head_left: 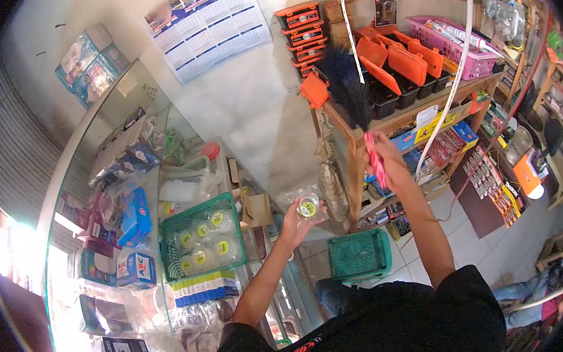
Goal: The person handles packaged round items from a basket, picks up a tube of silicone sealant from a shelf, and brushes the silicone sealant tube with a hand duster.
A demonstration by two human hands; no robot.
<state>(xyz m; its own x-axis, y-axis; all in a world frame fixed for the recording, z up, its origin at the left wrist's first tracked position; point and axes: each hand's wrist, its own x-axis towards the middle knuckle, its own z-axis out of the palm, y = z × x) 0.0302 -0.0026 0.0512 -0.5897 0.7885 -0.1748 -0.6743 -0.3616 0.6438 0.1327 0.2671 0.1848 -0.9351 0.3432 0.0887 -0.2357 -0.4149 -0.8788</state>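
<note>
My left hand (297, 226) is closed on a small clear plastic packet (307, 208) with a round yellow-green label. My right hand (392, 161) grips the pink handle of a feather duster (343, 78). The duster's dark head points up, in front of the wooden shelf's left end and close to the orange-lidded boxes (406, 65). Whether its feathers touch them I cannot tell. Left of my left hand, a green basket (240, 229) holds several clear packets with similar round labels.
A glass display case (74, 160) with boxed goods stands on the left. On the floor is another green basket (385, 240). The wooden shelf (354, 175) carries a pink basket (479, 64). A white cable (448, 96) hangs in front of it. At far right, part of a person (530, 295) shows.
</note>
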